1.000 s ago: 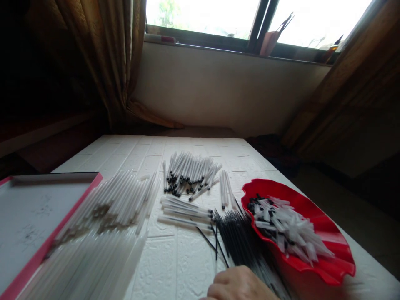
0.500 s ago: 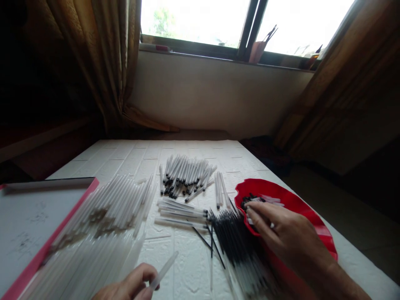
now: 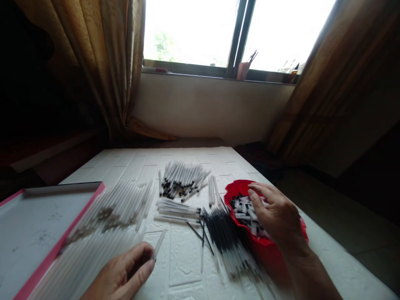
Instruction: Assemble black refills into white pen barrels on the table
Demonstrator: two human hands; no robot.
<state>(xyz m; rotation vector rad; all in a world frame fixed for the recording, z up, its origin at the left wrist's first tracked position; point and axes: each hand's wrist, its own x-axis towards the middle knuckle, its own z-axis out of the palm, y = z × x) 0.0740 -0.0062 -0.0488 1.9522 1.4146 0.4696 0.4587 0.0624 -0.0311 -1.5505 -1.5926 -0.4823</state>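
Note:
My left hand (image 3: 125, 273) sits low at the table's near edge, pinching one clear pen barrel (image 3: 158, 246) that points up and to the right. My right hand (image 3: 276, 214) reaches into a red bowl (image 3: 231, 189) of small clear and black pen caps (image 3: 243, 208), fingers spread over them; whether it holds a cap is hidden. Left of the bowl lies a bundle of black ink refills (image 3: 223, 237). A big heap of clear barrels (image 3: 115, 212) lies left of centre.
A pile of assembled pens with black ends (image 3: 181, 179) lies farther back on the white brick-patterned table (image 3: 187, 275), with a few clear pens (image 3: 178, 208) in front. A pink-edged tray (image 3: 37, 221) is at the left. Curtains and a window stand behind.
The camera tilted up and the view pulled back. My left hand came into view holding a clear barrel. My right hand moved from the near edge into the red bowl.

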